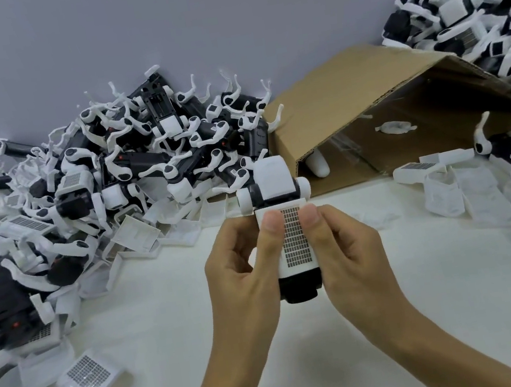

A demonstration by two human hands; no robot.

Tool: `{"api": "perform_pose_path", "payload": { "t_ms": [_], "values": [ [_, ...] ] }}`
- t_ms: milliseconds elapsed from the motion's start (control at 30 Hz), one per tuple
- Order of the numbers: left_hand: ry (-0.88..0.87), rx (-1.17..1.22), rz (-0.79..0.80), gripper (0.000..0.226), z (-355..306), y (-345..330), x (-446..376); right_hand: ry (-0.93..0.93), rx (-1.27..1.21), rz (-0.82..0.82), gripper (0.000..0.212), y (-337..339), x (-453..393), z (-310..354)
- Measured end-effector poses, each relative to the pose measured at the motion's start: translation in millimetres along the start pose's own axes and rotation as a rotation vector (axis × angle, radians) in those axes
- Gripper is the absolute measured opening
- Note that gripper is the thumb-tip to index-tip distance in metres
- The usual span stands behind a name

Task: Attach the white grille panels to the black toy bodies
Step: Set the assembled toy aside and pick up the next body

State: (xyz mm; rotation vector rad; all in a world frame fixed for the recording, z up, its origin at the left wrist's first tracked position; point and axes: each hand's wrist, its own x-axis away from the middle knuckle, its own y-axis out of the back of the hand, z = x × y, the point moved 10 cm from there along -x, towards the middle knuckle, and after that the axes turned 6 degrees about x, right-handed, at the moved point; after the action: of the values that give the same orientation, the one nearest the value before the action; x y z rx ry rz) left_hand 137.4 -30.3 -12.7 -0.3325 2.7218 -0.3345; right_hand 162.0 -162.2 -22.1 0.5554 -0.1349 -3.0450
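Both hands holding the toy body (299,290) above the table (426,266); left hand (243,272) and right hand (349,245) fingers curling round it, thumbs pressing grille panel (295,240) between them.

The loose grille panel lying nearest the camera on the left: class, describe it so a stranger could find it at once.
Start at the pile of black-and-white toy parts on the left of the white table and follow it toward the camera. At its near edge lies a loose grille panel, tilted, its dark grid facing up. Unlike the panel held in the hands, it has no black body beneath it.
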Motion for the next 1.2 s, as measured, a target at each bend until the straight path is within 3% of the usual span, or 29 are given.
{"api": "perform_pose_path", "payload": {
  "t_ms": [200,367,467,600,733,833,933,1033,1200],
  "values": [
    [-0.020,-0.067,0.004,0.033,-2.8,0.1,0.8,0.004,0.021,0.004,0.041,1.0,-1.3,0.9],
    [0.035,-0.049,0.046,0.024,7.5,-2.4,-2.1,0.100,0.144,-0.069,0.026,10.0,-1.4,6.4],
    [0.025,-0.054,0.040,0.028,6.7,2.1,-4.8,0.069,0.107,-0.058,0.029,8.2,0.0,2.0],
    [0.072,-0.079,0.071,0.023,13.3,0.7,-5.7,-0.106,-0.045,0.039,0.042,-2.3,-1.4,-13.2],
    [0.030,-0.064,0.129,0.026,9.2,-5.0,-4.1,0.005,-0.013,-0.057,0.036,11.5,-2.9,0.2],
    [-0.033,-0.062,0.090,0.025,3.6,-0.7,-5.0,-0.010,-0.044,-0.018,0.037,9.4,-3.8,-1.6],
    [0.058,-0.041,0.048,0.023,16.0,5.7,-7.5,-0.066,-0.036,0.105,0.033,-4.9,-5.3,-7.3],
    [0.171,0.048,0.047,0.030,24.9,8.7,-9.4,0.021,0.057,0.122,0.020,-7.4,-4.1,3.4],
    [0.009,-0.011,0.075,0.024,7.8,10.1,-11.5,0.098,0.074,0.080,0.018,-1.2,-0.2,11.7]
  ]
}}
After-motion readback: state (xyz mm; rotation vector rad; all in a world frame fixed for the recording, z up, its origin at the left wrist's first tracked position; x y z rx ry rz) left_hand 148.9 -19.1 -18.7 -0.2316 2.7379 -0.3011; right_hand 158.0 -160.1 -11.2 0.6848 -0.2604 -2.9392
